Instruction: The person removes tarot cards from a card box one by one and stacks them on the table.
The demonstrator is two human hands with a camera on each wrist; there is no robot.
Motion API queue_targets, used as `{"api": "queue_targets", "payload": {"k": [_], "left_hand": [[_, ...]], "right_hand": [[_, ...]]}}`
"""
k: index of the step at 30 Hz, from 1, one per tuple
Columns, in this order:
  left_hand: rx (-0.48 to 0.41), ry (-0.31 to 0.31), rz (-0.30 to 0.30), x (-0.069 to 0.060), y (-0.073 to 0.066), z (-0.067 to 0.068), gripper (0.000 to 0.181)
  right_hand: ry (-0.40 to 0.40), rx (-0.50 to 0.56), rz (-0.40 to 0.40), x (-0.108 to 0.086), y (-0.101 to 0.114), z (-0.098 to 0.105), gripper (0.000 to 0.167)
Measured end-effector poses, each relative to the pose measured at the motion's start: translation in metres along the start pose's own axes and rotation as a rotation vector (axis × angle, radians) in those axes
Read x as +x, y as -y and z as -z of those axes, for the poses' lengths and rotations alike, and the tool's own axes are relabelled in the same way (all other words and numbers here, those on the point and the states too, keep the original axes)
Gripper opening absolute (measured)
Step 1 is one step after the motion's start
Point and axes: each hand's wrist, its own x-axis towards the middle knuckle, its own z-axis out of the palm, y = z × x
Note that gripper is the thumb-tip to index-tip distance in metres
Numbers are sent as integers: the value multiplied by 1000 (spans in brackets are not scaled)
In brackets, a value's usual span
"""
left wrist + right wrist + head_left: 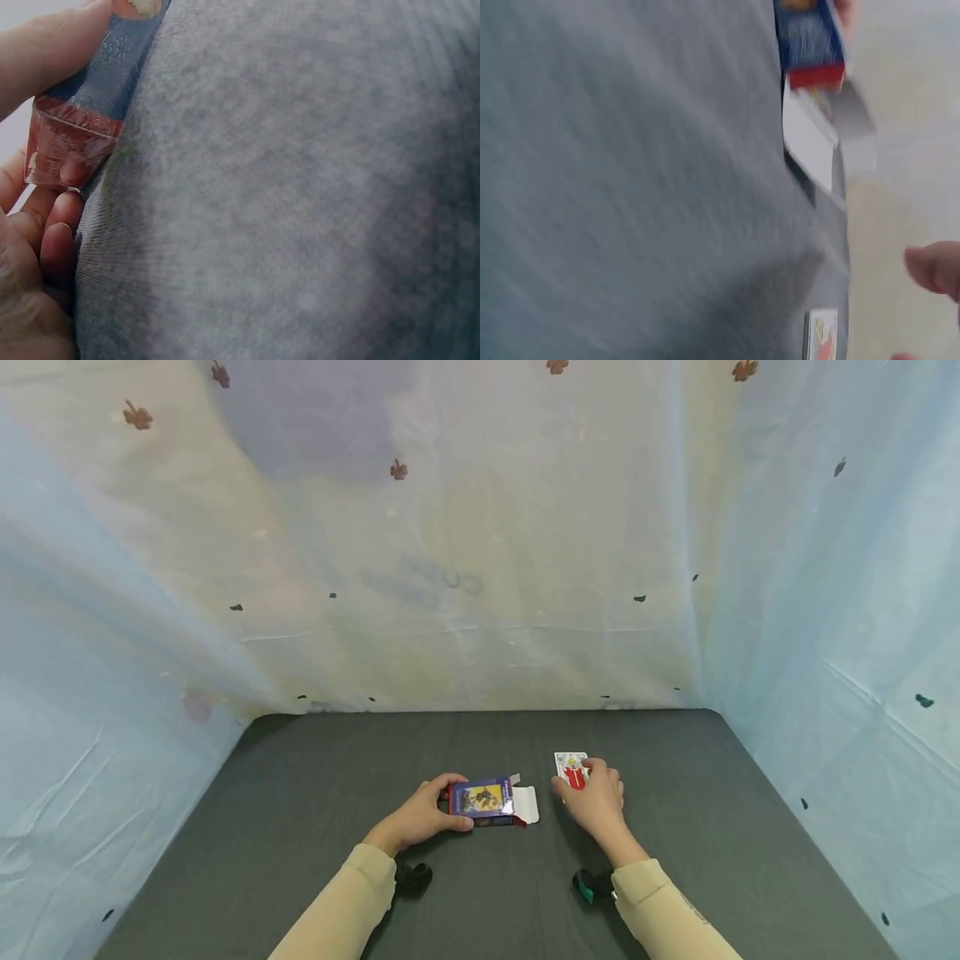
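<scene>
My left hand (420, 818) grips a purple-blue and red card box (482, 799) by its left end, thumb along the near side and fingers at the far side. The box lies on its side edge-to-table, its white flap (527, 805) hanging open toward the right. In the left wrist view the thumb and fingers hold the box's red end (75, 142). A white-bordered playing card (572, 770) with a red figure lies right of the box; whether more lie under it I cannot tell. Over it is my right hand (597, 802), thumb and fingers spread, apart from the card (822, 335) in the right wrist view.
A dark grey cloth (315, 793) covers the table. Pale patterned sheeting (480, 568) rises behind the far edge and along both sides. Dark straps circle both wrists.
</scene>
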Motion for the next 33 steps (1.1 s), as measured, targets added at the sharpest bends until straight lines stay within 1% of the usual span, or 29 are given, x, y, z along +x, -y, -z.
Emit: {"api": "queue_targets", "payload": {"k": [2,5,8,11,13,18,20,21,26,33], "left_hand": [[-5,2,0,0,0,0,72],[-8,3,-3,0,0,0,71],[-6,3,-8,1,0,0,71],[0,8,-14,1,1,-1,70],[0,12,-13,0,2,-1,70],[-12,15,-14,-1,2,-1,71],[-15,15,-18,-1,1,-1,71],[-15,15,-18,-1,1,0,70],[-5,17,-18,-2,-2,0,69],[10,16,-4,-1,-1,1,70]], "right_hand": [[14,76,59,-7,-1,-1,59],[87,239,121,-16,-2,-5,43],[179,368,126,-23,-1,-10,37],[237,420,116,-28,-3,-14,36],[268,428,105,-31,-4,-15,36],[381,406,120,-32,-5,-12,38],[409,395,126,-31,-6,-12,35],[409,395,122,-30,-6,-12,34],[364,370,120,-27,-7,-15,24],[355,388,159,-29,-6,-20,27]]}}
